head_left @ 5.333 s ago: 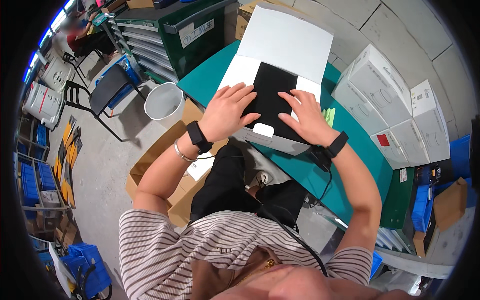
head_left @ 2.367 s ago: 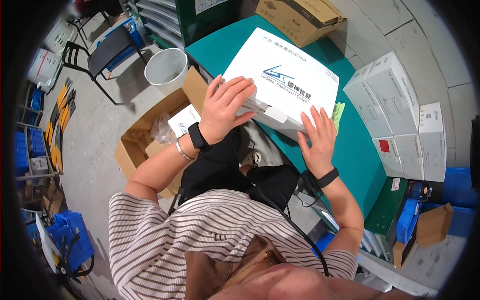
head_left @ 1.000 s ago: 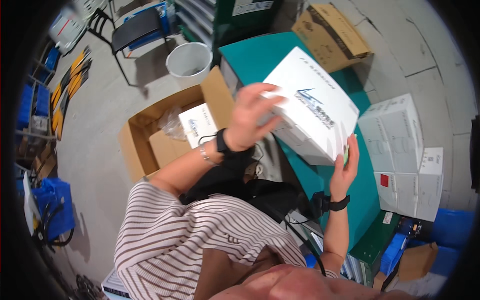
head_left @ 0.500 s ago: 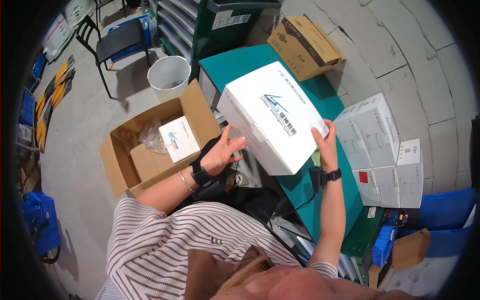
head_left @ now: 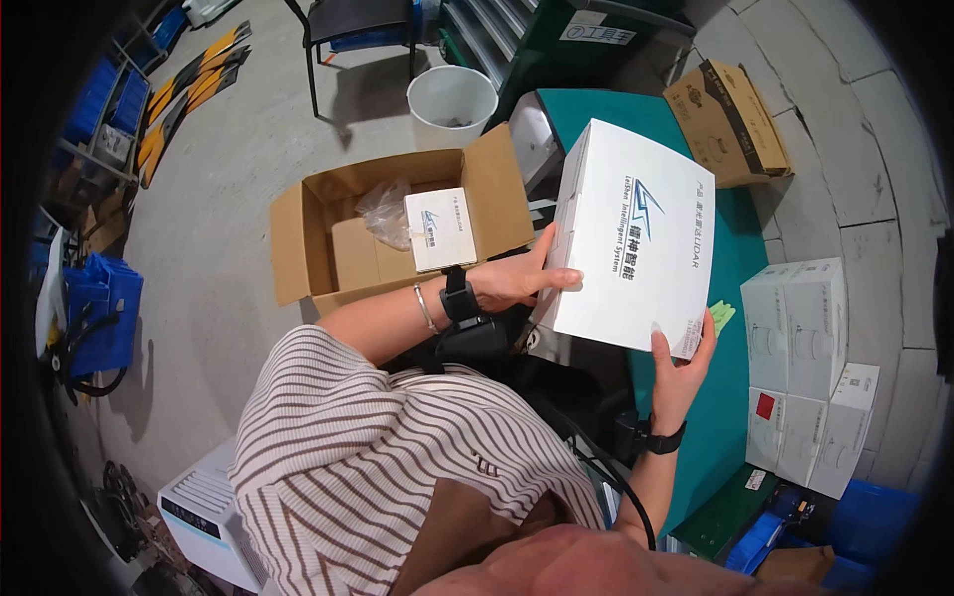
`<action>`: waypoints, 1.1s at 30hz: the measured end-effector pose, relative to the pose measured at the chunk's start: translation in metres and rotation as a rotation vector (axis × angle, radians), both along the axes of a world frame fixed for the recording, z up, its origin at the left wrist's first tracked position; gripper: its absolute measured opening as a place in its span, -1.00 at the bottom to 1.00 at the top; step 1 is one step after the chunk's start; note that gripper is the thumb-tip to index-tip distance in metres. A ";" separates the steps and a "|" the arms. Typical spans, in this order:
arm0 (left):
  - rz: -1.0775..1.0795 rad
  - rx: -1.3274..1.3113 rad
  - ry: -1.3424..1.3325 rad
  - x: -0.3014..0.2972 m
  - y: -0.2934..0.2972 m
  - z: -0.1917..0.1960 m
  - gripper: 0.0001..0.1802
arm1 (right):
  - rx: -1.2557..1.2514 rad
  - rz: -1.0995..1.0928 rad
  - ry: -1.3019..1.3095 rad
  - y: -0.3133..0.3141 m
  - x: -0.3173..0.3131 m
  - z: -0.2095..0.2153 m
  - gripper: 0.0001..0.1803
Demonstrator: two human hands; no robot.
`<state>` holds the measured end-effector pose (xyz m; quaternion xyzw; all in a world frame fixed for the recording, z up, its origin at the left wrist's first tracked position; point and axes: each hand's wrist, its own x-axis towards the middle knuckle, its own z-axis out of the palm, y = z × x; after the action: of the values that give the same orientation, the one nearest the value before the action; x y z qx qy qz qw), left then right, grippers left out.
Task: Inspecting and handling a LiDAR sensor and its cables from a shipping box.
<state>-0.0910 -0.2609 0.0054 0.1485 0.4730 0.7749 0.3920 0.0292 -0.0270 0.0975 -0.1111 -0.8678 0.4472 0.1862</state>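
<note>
At the green table, holds white box turned further clockwise than earlier, gripped between half-curled left hand and half-curled right hand.

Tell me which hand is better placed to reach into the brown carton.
Likely the left hand: it holds the side of the white box nearer the brown carton, while the right hand holds a corner farther away.

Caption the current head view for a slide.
Left hand and right hand hold a closed white box beside an open cardboard carton.
</note>
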 end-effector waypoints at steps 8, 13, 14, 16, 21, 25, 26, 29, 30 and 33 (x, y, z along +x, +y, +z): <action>0.005 0.314 0.009 -0.008 -0.035 -0.011 0.15 | 0.291 0.071 0.123 -0.057 -0.006 0.013 -0.16; 0.181 0.342 -0.205 -0.008 -0.080 -0.044 -0.07 | 0.513 0.269 0.122 -0.097 -0.049 0.014 -0.18; 0.182 0.340 -0.206 -0.013 -0.089 -0.056 -0.07 | 0.511 0.270 0.121 -0.106 -0.059 0.010 -0.18; 0.278 0.322 -0.228 -0.023 -0.106 -0.075 -0.03 | 0.487 0.325 0.142 -0.123 -0.075 -0.004 -0.19; 0.475 0.323 -0.367 -0.036 -0.154 -0.114 -0.06 | 0.393 0.468 0.128 -0.161 -0.119 -0.046 -0.22; 0.666 0.343 -0.381 -0.035 -0.197 -0.179 -0.15 | 0.340 0.529 0.049 -0.199 -0.152 -0.097 -0.19; 0.662 0.335 -0.394 -0.033 -0.204 -0.198 -0.15 | 0.270 0.561 -0.020 -0.204 -0.161 -0.115 -0.17; 0.703 0.252 -0.459 -0.031 -0.217 -0.243 -0.24 | 0.146 0.570 -0.225 -0.208 -0.188 -0.172 -0.13; 0.697 0.247 -0.466 -0.028 -0.219 -0.258 -0.24 | 0.090 0.566 -0.354 -0.208 -0.196 -0.194 -0.11; 0.777 0.090 -0.616 -0.018 -0.218 -0.297 -0.26 | -0.003 0.637 -0.581 -0.206 -0.218 -0.264 -0.07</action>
<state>-0.1091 -0.4791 -0.2918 -0.2580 0.3217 0.8912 0.1892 -0.1885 -0.2329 -0.1667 0.0409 -0.8743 0.4340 -0.2134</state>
